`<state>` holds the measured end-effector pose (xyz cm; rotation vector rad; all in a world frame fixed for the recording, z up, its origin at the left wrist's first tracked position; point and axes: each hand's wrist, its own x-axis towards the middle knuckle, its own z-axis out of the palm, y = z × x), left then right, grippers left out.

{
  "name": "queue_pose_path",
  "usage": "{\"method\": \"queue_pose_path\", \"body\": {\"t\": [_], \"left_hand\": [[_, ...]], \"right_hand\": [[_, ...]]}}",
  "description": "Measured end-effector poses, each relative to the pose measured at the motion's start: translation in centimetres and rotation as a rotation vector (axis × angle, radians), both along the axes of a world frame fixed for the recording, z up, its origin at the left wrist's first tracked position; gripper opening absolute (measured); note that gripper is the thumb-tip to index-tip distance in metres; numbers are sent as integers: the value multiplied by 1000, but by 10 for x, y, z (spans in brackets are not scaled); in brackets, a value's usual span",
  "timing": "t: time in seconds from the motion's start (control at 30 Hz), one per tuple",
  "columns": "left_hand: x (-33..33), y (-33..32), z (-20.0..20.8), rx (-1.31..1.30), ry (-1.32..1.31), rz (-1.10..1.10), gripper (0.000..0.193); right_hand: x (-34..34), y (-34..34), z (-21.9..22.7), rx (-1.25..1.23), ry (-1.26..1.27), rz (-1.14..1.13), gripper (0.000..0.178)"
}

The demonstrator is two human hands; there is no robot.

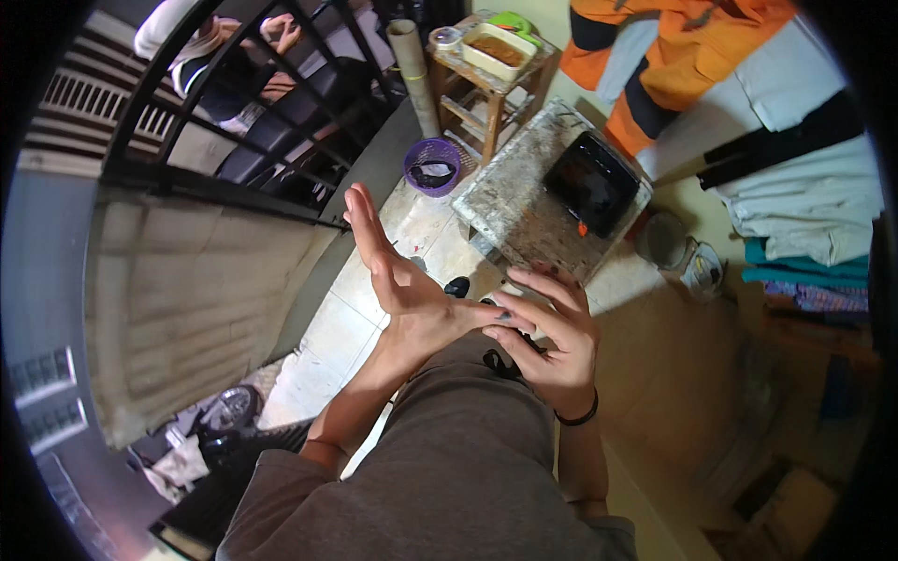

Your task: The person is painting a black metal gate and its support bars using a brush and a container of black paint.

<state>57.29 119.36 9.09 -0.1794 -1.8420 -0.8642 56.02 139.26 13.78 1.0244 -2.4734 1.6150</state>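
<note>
My left hand (412, 290) is raised in front of my body, its fingers stretched out together and its thumb pointing right. A dark smudge (503, 316) shows near the tip of that thumb. From the right, my right hand (554, 337) closes its thumb and fingers around the left thumb's end. A dark band (582, 411) circles my right wrist. Neither palm holds a separate object that I can see. Beyond both hands stands a worn, stained table (510, 210), bearing a black tray (591, 184) of dark liquid with a small orange piece at its edge.
A wooden stool (491, 112) carries a cream tub (499, 51) of brown contents. Near it are a purple basket (432, 166) and an upright tube (412, 75). Black bars (234, 112) separate off another seated person. Orange garments (692, 56) hang right; a bucket (662, 239) stands below.
</note>
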Motion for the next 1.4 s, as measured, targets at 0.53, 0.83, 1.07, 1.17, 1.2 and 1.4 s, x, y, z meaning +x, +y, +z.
{"method": "queue_pose_path", "body": {"t": [0.53,0.83,1.07,1.17,1.2,1.4], "left_hand": [[-54,58,-55,94,-762,-534,144],[-57,118,-255,457,-2329,-1127,95],[-46,147,-357,958,-2246,-1017,119],[-35,132,-398,1012,-2231,-921,106],[-34,128,-406,957,-2262,-881,103],[-42,112,-421,883,-2463,-1085,120]], "right_hand": [[68,112,-44,14,-419,-1003,39],[25,258,-189,89,-477,-1354,40],[48,358,-269,312,-777,-1370,46],[62,399,-276,362,-874,-1364,43],[71,417,-280,322,-869,-1358,43],[104,495,-282,348,-861,-1444,39]]}}
